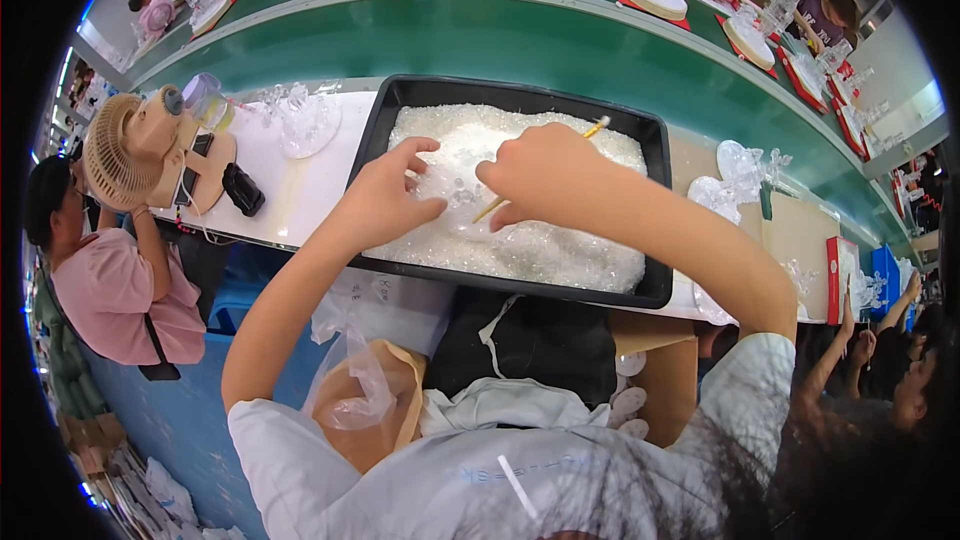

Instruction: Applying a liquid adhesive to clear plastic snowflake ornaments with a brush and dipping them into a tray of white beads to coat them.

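A black rectangular tray (655,240) full of white, glittering granules (570,260) lies in front of me. Over its left part is my left hand (388,195), fingers curved and spread apart, with a gap between thumb and forefinger. My right hand (545,175) is closed round a thin yellow stick (488,208); its pale end sticks out past the hand at the upper right, and its other end points down into the granules. Between my hands some clear, glassy bits (460,190) sit in the granules; their shape is too unclear to name.
Left of the tray stand a beige fan (130,150), a lidded jar (208,105), a black object (243,190) and a clear ornament (308,120). More clear ornaments (735,175) lie to the right. Beyond runs a green ledge (530,40). A person in pink (125,290) sits at left.
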Available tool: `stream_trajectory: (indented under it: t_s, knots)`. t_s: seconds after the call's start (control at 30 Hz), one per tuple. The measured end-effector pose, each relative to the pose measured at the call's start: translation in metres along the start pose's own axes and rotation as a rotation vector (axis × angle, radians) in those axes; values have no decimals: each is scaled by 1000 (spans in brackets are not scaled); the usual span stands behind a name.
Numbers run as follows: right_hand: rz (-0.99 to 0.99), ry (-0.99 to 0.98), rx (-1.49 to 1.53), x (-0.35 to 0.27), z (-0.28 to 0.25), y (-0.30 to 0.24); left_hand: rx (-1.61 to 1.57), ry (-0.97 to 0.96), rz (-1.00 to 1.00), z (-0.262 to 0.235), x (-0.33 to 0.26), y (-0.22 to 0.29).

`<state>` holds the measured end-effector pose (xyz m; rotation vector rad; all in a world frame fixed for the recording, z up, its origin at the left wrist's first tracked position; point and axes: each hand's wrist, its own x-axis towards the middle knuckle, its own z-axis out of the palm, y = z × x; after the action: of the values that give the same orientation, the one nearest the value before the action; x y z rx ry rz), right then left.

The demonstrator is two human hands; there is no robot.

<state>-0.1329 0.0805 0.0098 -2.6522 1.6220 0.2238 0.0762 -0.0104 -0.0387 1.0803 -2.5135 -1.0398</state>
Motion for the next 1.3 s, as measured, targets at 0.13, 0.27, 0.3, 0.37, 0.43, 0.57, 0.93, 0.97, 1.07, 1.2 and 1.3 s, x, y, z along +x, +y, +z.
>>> stream_trajectory:
  t_s: [0.13, 0.27, 0.3, 0.37, 0.43, 0.57, 0.93, 0.97, 1.07, 1.2, 1.3]
  knots:
    - [-72, 17, 43, 3, 4, 5, 443, -145, 43, 6, -6, -22]
    - [-39, 42, 131, 12, 7, -13, 350, -205, -6, 10, 3, -21]
    - [-1, 80, 172, 13, 9, -16, 228, -152, -19, 12, 4, -21]
    - [57, 93, 175, 16, 17, -20, 105, -99, -26, 17, 6, -24]
    - [117, 102, 178, 18, 14, -26, -321, 40, -36, 22, 5, -26]
    - [246, 211, 166, 26, 16, -18, -403, 165, 38, 13, 3, -34]
    - [698, 320, 1212, 0, -13, 3, -897, -70, 21, 3, 30, -24]
    - [686, 314, 1227, 0, -17, 3, -876, -57, 108, 3, 34, -22]
    - [737, 393, 1505, -1, -19, 12, -1065, -65, 33, -12, 51, -2]
    - [678, 672, 1826, -8, -1, -20, -955, 101, 43, -23, 54, 12]
    - [626, 914, 2062, -8, 29, -59, -876, -195, 329, -11, 67, -18]
